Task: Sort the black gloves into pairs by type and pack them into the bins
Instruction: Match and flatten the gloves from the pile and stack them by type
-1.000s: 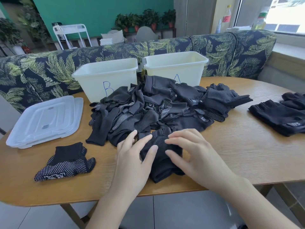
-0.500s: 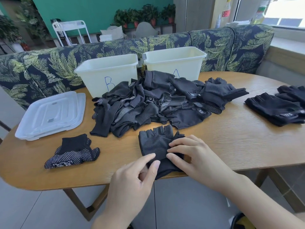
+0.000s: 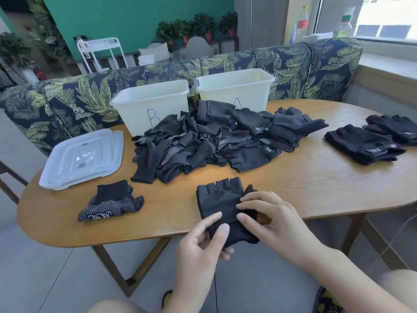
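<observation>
The fingerless glove [image 3: 222, 206] is now out of the pile [image 3: 209, 141] and hangs over the counter [image 3: 316, 188] edge; the left hand [image 3: 203, 245] pinches its cuff, the right hand [image 3: 270, 220] grips its side, ready for matching before bins B [image 3: 151, 102] and A [image 3: 234, 86].

Oval wooden tabletop [image 3: 304, 184], two white bins marked B [image 3: 151, 105] and A [image 3: 234, 86] at its far edge, heap of black gloves [image 3: 214, 141] before them, stacked clear lids [image 3: 83, 157] far left, dotted glove pair [image 3: 112, 204] near left, fingerless pairs [image 3: 365, 145] at right, one fingerless glove [image 3: 218, 199] overhanging the near edge.
</observation>
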Available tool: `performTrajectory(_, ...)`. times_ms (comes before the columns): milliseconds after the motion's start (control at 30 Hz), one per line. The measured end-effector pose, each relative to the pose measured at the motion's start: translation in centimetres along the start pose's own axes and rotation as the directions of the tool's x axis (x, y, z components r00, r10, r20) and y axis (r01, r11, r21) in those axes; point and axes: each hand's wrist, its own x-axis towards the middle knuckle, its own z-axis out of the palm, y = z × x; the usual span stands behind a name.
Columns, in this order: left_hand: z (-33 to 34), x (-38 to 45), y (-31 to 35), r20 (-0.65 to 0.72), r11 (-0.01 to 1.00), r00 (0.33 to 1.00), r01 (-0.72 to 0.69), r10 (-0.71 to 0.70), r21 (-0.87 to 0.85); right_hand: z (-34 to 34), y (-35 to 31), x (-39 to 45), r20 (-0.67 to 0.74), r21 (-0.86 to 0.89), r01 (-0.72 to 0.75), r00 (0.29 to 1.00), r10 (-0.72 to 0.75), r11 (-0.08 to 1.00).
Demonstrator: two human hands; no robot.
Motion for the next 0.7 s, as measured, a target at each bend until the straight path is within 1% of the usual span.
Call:
performTrajectory(67,0.3,0.1,-0.1,-0.021,0.997,1.000,0.009,-0.011,-0.082,-0.1,-0.3,-0.9,-0.076,-0.003,-0.069,0.995,0.069,0.998)
performTrajectory(100,0.5,0.1,-0.1,-0.035,0.993,0.999,0.015,-0.019,-0.121,-0.2,-0.6,-1.3,-0.105,-0.031,-0.106,0.989,0.102,0.994)
performTrajectory(167,0.7,0.2,-0.1,-0.055,0.981,0.997,0.036,-0.048,-0.190,-0.5,-1.2,-2.0,-0.117,-0.095,-0.160,0.982,0.149,0.982)
performTrajectory(200,0.9,0.3,-0.1,-0.062,0.974,0.996,0.047,-0.062,-0.223,-0.6,-1.5,-2.2,-0.096,-0.095,-0.184,0.980,0.175,0.978)
performTrajectory(233,0.9,0.3,-0.1,-0.065,0.967,0.995,0.054,-0.073,-0.251,-0.6,-1.8,-2.4,-0.051,-0.052,-0.217,0.975,0.214,0.975)
performTrajectory(267,1.1,0.3,-0.1,-0.060,0.960,0.995,0.064,-0.083,-0.273,-0.7,-2.1,-2.5,0.009,0.031,-0.260,0.966,0.260,0.965)
performTrajectory(333,1.3,0.3,-0.1,-0.032,0.953,0.995,0.083,-0.096,-0.292,-0.9,-2.8,-2.6,0.109,0.232,-0.341,0.940,0.325,0.911)
performTrajectory(367,1.4,0.3,-0.2,-0.017,0.953,0.995,0.090,-0.099,-0.289,-1.0,-3.0,-2.6,0.124,0.314,-0.358,0.934,0.336,0.879)
performTrajectory(467,1.8,0.1,-0.2,0.039,0.965,0.996,0.083,-0.076,-0.247,-1.5,-3.1,-2.3,0.085,0.453,-0.354,0.931,0.355,0.818)
performTrajectory(567,2.0,-0.1,-0.1,0.098,0.976,0.994,0.069,-0.050,-0.205,-2.0,-2.5,-2.0,0.089,0.504,-0.388,0.912,0.401,0.771)
performTrajectory(700,2.5,0.1,0.7,0.228,0.993,0.974,0.031,-0.005,-0.110,-2.7,-1.8,-1.7,0.104,0.609,-0.413,0.888,0.448,0.677)
